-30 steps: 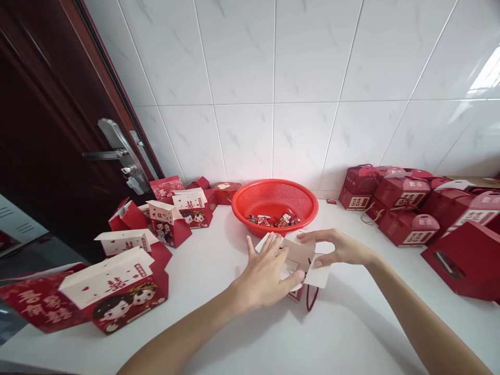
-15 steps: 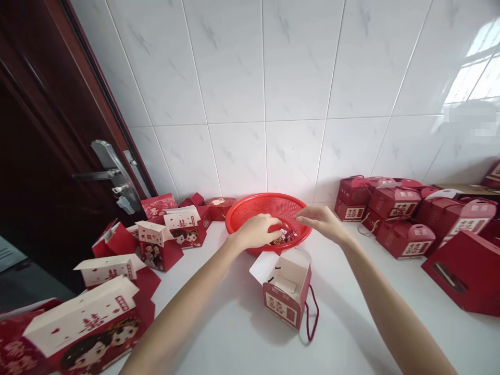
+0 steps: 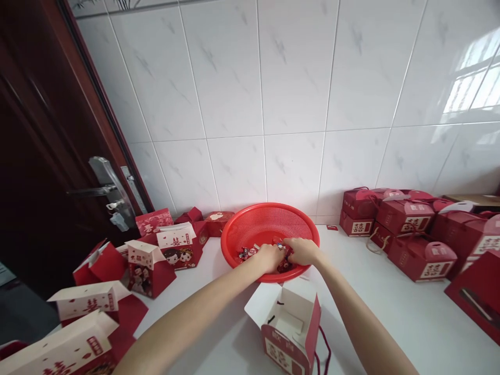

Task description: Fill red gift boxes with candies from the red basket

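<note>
Sweets [image 3: 245,253] around left hand [image 3: 271,259] and right hand [image 3: 303,251], inside basket [image 3: 250,223]; cannot tell whether gripped. Open box [image 3: 287,338] just in front.

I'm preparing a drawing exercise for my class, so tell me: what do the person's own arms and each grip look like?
Each grip, left grip and right grip, is a human hand with no glove showing. The left forearm and right forearm are slim, tapering to the wrists, with no sleeve, watch, bracelet or marking visible. The fingers are partly hidden, so rings can't be ruled out.
</note>
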Motion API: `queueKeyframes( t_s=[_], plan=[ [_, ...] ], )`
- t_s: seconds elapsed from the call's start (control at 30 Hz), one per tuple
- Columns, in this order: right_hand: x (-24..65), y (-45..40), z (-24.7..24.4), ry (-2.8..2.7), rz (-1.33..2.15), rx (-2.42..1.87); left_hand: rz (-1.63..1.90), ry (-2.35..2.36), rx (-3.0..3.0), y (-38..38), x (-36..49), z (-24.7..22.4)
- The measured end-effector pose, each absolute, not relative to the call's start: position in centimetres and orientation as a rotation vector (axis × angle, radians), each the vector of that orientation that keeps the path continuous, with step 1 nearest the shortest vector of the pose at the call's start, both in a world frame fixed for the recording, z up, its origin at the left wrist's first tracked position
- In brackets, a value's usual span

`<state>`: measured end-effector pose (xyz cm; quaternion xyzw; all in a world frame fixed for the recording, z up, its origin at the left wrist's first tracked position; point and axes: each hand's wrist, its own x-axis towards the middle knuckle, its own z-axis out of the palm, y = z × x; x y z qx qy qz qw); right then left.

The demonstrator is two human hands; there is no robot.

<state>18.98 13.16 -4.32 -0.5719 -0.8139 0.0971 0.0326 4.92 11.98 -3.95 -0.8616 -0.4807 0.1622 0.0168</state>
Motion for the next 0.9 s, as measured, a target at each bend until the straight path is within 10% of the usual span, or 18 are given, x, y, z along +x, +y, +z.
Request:
queueKeyframes(
  t_s=[0.9],
  plan=[
    [18.4,12.4,-3.8,-2.602,0.497,-1.940,0.603,-1.706,-2.503,14.4,4.3,-4.1]
  ],
)
